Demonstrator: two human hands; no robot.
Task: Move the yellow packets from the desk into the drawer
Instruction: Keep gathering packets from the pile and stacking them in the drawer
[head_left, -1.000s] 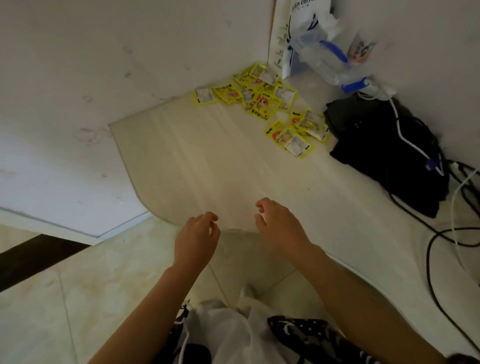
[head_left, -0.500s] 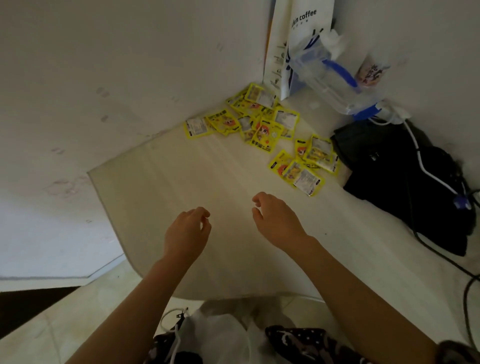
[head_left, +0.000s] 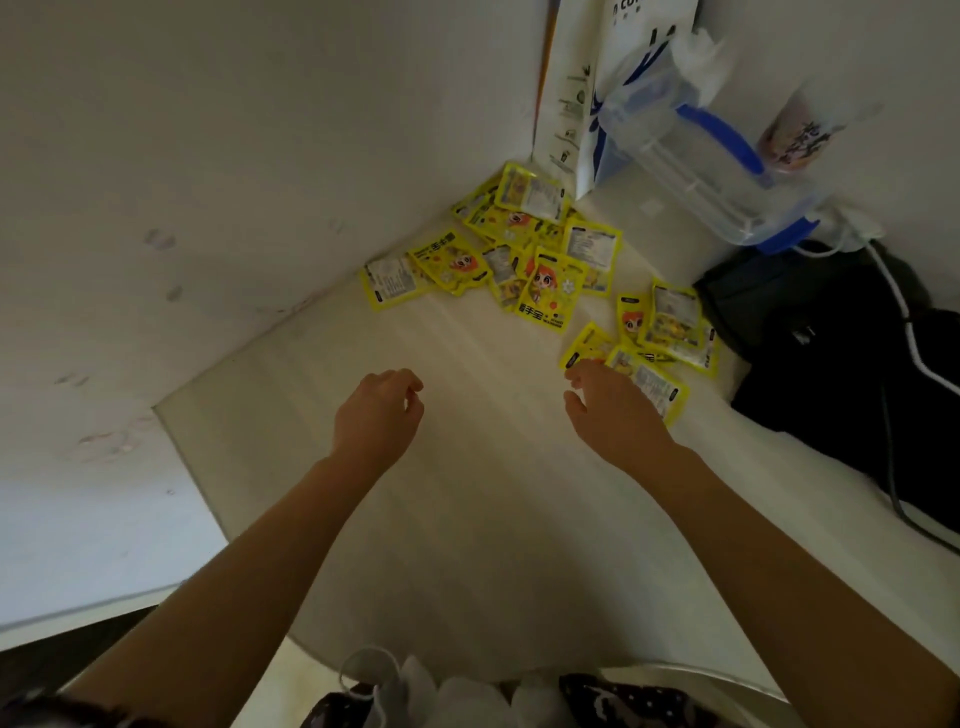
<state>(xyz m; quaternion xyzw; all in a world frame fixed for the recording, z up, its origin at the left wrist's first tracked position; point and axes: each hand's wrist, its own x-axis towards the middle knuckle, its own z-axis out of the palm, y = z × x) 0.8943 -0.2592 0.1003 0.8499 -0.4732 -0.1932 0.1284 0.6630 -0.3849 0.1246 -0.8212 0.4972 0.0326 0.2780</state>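
My right hand (head_left: 615, 415), fingers loosely curled and empty, reaches the nearest of the yellow packets (head_left: 550, 283); short of them, my left hand (head_left: 379, 413) hovers half-curled, empty.

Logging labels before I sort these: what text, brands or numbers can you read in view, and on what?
"n co", cut off by the frame edge: top of the white paper bag in the corner.
Large Chinese characters: front of one yellow packet, too blurred to read reliably.
Small print on the white packet backs: too small.
Dark characters on the cup: blurred.
No legible numbers.
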